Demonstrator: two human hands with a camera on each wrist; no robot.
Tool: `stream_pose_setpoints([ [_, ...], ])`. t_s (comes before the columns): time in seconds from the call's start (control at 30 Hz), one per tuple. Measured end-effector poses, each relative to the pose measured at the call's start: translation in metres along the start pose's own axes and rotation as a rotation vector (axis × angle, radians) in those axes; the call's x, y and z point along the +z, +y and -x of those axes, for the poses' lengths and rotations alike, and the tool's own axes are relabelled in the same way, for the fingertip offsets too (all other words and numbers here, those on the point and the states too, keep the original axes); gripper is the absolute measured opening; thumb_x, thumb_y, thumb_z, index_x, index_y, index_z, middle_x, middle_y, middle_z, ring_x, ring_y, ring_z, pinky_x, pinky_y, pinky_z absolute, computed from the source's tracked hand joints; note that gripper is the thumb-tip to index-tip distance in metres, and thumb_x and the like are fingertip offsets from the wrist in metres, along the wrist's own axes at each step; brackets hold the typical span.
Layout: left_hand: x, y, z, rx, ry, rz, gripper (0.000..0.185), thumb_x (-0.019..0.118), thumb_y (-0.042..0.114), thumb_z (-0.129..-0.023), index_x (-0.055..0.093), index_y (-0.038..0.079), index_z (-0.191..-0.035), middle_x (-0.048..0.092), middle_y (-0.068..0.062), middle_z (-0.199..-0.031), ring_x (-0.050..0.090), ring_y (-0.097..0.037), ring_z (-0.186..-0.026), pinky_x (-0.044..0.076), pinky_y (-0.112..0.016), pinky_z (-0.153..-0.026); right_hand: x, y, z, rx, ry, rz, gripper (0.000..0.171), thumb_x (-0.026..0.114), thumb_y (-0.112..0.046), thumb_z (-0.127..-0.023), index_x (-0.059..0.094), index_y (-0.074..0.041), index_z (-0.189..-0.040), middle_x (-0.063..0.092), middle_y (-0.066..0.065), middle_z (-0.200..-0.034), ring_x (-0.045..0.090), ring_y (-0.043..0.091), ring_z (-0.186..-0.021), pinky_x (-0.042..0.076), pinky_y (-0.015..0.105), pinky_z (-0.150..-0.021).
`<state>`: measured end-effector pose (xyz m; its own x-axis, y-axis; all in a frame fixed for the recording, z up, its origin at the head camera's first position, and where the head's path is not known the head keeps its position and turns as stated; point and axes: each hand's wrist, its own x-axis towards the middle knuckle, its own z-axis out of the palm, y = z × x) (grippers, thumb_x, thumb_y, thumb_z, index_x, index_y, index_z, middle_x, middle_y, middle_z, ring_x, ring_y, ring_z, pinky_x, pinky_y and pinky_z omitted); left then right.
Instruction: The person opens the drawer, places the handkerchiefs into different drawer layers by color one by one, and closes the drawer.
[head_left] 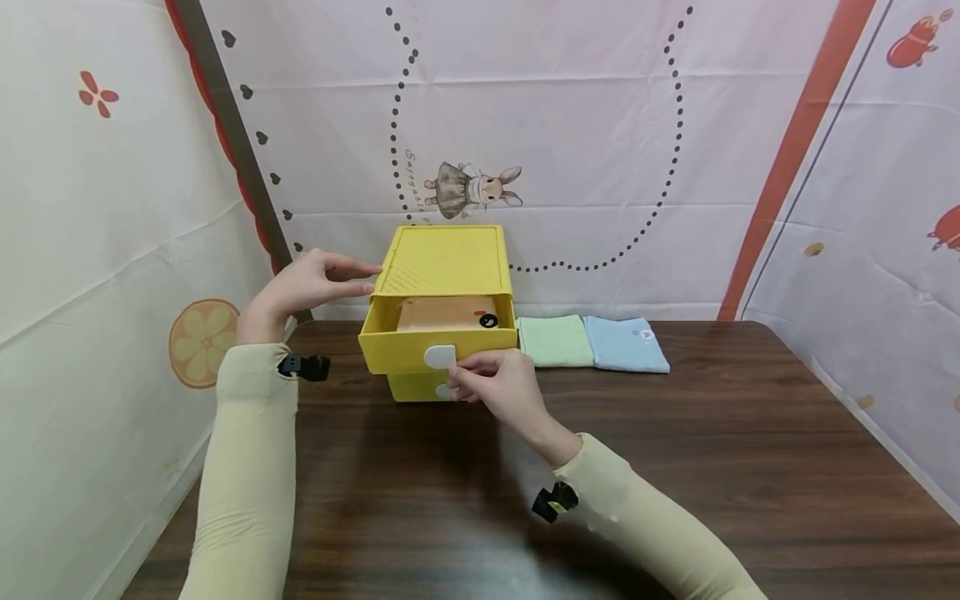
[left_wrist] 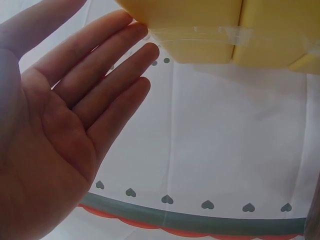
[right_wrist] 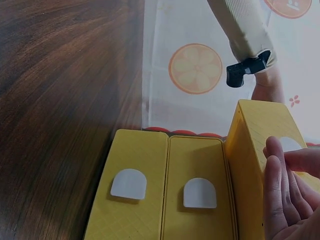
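Pale sleeves (head_left: 251, 475) lead in: the left hand (head_left: 303, 283), fingers straight, touches the yellow cabinet (head_left: 457, 250); the right hand (head_left: 510, 390) pinches the handle (head_left: 438, 357) of its jutting top drawer (head_left: 390, 354). Sliding it seems in hand, wanting steady bracing.

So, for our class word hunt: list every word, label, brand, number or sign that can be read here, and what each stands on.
"Enjoyable", as it appears: sideways script on the backdrop beside the printed rabbit; letters after it too small to read.
Blue cloth: small mark, too small to make out.
Peach thing in the open drawer: black mark, too blurred to read.
White handles: no lettering visible.
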<state>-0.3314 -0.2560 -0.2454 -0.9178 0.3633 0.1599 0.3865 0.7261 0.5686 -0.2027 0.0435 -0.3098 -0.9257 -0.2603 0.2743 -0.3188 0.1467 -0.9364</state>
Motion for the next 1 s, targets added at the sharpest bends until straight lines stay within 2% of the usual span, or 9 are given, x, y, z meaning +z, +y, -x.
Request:
stream_pose_setpoints([
  [0.33, -0.001, 0.003, 0.002, -0.015, -0.015, 0.029, 0.047, 0.068, 0.044, -0.085, 0.063, 0.024, -0.127, 0.063, -0.005, -0.127, 0.057, -0.021, -0.114, 0.047, -0.048, -0.092, 0.001, 0.006, -0.005, -0.007, 0.017, -0.030, 0.019, 0.066, -0.008, -0.088, 0.071, 0.009, -0.095, 0.071, 0.024, -0.086, 0.070, 0.035, -0.074, 0.058, 0.033, -0.063],
  [0.47, -0.001, 0.000, 0.001, -0.016, -0.020, 0.044, 0.050, 0.069, 0.048, -0.083, 0.063, 0.026, -0.127, 0.062, -0.006, -0.128, 0.057, -0.020, -0.115, 0.047, -0.049, -0.093, 0.002, 0.006, -0.007, -0.019, 0.030, -0.026, 0.020, 0.065, -0.008, -0.089, 0.071, 0.010, -0.095, 0.071, 0.025, -0.086, 0.070, 0.036, -0.075, 0.058, 0.039, -0.066],
  [0.7, 0.000, 0.000, 0.000, -0.002, -0.017, 0.063, 0.050, 0.070, 0.051, -0.081, 0.065, 0.026, -0.124, 0.063, -0.006, -0.127, 0.058, -0.020, -0.114, 0.047, -0.049, -0.094, 0.004, 0.010, -0.012, -0.004, 0.061, -0.052, 0.021, 0.066, -0.009, -0.089, 0.071, 0.010, -0.097, 0.071, 0.024, -0.087, 0.070, 0.035, -0.075, 0.058, 0.037, -0.065],
  [0.83, 0.000, 0.000, 0.000, -0.001, -0.011, 0.059, 0.050, 0.070, 0.051, -0.081, 0.065, 0.025, -0.124, 0.063, -0.004, -0.126, 0.058, -0.020, -0.114, 0.047, -0.049, -0.094, 0.005, 0.014, -0.015, -0.019, 0.083, -0.061, 0.021, 0.066, -0.009, -0.089, 0.071, 0.009, -0.098, 0.072, 0.022, -0.088, 0.071, 0.034, -0.074, 0.057, 0.046, -0.068],
  [1.0, 0.000, -0.001, 0.000, -0.005, -0.009, 0.053, 0.051, 0.070, 0.052, -0.080, 0.065, 0.025, -0.124, 0.063, -0.004, -0.126, 0.058, -0.020, -0.114, 0.047, -0.049, -0.094, 0.007, 0.018, -0.019, -0.026, 0.110, -0.059, 0.022, 0.067, -0.011, -0.088, 0.070, 0.009, -0.099, 0.072, 0.022, -0.089, 0.072, 0.029, -0.071, 0.058, 0.041, -0.067],
])
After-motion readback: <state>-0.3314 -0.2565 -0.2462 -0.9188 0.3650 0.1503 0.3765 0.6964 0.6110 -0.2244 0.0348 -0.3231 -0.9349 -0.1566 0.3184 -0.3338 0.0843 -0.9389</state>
